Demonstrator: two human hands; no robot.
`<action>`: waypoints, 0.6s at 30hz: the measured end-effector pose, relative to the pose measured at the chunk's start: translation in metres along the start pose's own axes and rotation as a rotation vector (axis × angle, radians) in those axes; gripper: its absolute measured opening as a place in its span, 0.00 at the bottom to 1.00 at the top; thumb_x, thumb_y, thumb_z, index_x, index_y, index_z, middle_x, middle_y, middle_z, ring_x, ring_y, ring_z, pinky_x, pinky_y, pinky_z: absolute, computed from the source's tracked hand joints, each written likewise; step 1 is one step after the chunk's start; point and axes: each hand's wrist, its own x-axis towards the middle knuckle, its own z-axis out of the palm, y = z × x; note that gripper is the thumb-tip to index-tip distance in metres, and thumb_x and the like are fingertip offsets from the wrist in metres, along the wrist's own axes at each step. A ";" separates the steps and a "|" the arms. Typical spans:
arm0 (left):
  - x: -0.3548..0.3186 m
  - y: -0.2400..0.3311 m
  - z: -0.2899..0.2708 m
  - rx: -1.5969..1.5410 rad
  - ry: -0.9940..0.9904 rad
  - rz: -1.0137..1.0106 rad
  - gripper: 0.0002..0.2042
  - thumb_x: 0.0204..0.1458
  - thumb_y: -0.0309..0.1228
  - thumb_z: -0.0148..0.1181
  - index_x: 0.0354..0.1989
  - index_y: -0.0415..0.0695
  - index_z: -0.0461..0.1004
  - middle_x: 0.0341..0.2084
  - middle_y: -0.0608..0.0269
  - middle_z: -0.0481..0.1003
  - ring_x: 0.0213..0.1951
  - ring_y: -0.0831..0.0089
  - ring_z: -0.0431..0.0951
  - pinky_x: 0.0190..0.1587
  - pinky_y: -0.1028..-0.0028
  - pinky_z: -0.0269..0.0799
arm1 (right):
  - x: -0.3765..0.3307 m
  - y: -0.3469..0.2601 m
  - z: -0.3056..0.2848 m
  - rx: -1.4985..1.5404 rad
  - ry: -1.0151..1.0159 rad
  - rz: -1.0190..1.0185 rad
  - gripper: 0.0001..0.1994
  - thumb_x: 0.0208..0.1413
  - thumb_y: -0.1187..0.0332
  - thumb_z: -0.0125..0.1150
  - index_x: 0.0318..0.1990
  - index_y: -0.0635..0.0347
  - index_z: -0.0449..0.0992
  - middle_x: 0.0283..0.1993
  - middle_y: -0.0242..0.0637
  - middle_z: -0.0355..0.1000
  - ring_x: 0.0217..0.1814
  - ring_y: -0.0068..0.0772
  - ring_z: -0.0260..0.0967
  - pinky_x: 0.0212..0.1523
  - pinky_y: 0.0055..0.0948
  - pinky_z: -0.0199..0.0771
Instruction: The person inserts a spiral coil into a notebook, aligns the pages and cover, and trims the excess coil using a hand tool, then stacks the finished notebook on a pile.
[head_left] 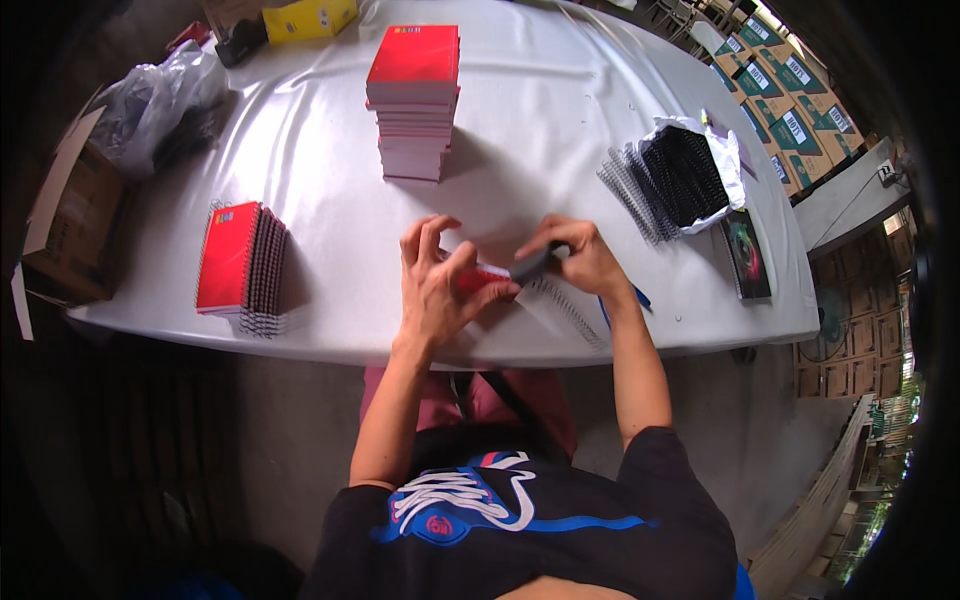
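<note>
My left hand is closed on a small red-covered notebook, fingers curled over its far side and thumb along the near edge. Between my right thumb and fingers is a dark grey tool, blurred, its kind unclear, touching the notebook's right end. My right hand is closed round it. Below that hand a loose spiral binding coil slants over the white-covered table. A blue-handled tool, partly hidden by my right wrist, lies beside it.
A tall stack of red notebooks stands beyond my hands. Spiral-bound red notebooks sit at the left. Black coils in white wrapping and a dark notebook lie right. A plastic bag and cardboard box occupy the far left.
</note>
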 end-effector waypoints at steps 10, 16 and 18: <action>0.002 0.001 -0.003 0.047 -0.009 0.027 0.24 0.27 0.49 0.74 0.23 0.43 0.72 0.49 0.54 0.64 0.55 0.53 0.57 0.51 0.59 0.62 | 0.003 0.008 0.000 0.219 0.015 -0.157 0.09 0.35 0.83 0.60 0.27 0.63 0.81 0.27 0.38 0.72 0.30 0.28 0.70 0.34 0.23 0.69; 0.003 -0.001 -0.002 0.007 -0.021 0.015 0.24 0.25 0.49 0.74 0.22 0.43 0.72 0.50 0.55 0.63 0.55 0.54 0.57 0.52 0.59 0.62 | 0.011 0.004 0.007 -0.046 0.050 0.008 0.14 0.35 0.84 0.61 0.32 0.59 0.82 0.31 0.34 0.72 0.33 0.25 0.70 0.35 0.24 0.68; 0.000 -0.004 -0.002 0.015 -0.035 0.025 0.26 0.22 0.50 0.75 0.22 0.43 0.71 0.52 0.54 0.62 0.55 0.53 0.56 0.52 0.59 0.62 | 0.003 -0.013 0.005 0.439 0.020 -0.092 0.13 0.36 0.82 0.61 0.32 0.59 0.82 0.29 0.34 0.72 0.32 0.24 0.70 0.34 0.25 0.69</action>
